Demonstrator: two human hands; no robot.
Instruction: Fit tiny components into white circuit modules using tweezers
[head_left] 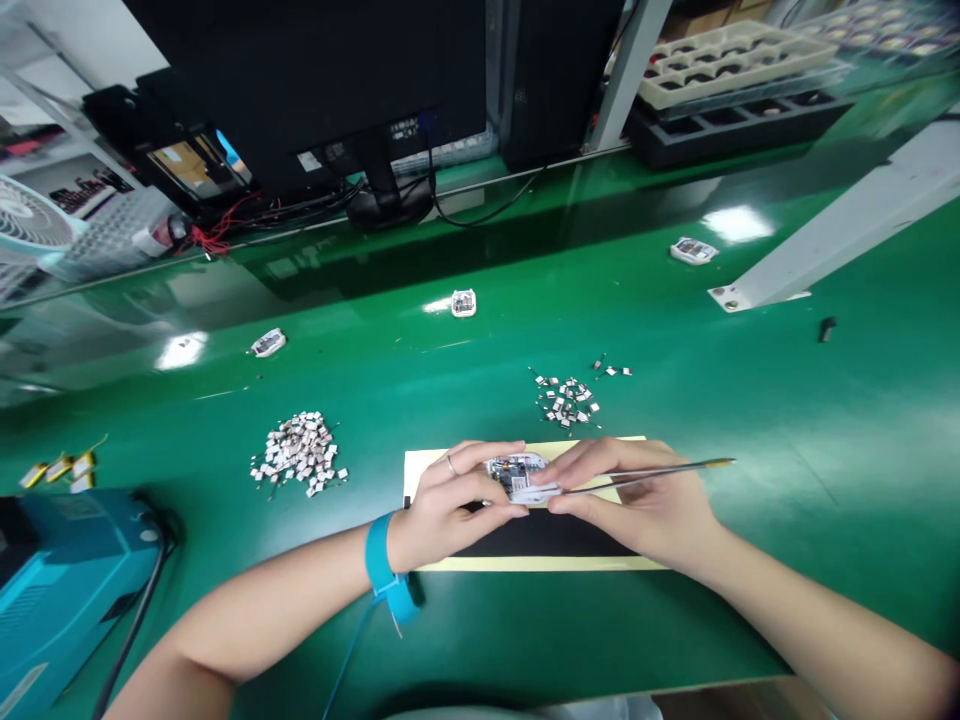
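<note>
Firstly, one green desk; black mat; left hand, fingers gripping white casing above mat, circuitry exposed, apparently unfinished; right hand, fingers closed round tweezers; three similar open casings; small loose parts, two heaps.

Bare left hand, ringed, and bare right hand nearly meet, fingers bent and pinching; both forearms reach in from the near corners.
</note>
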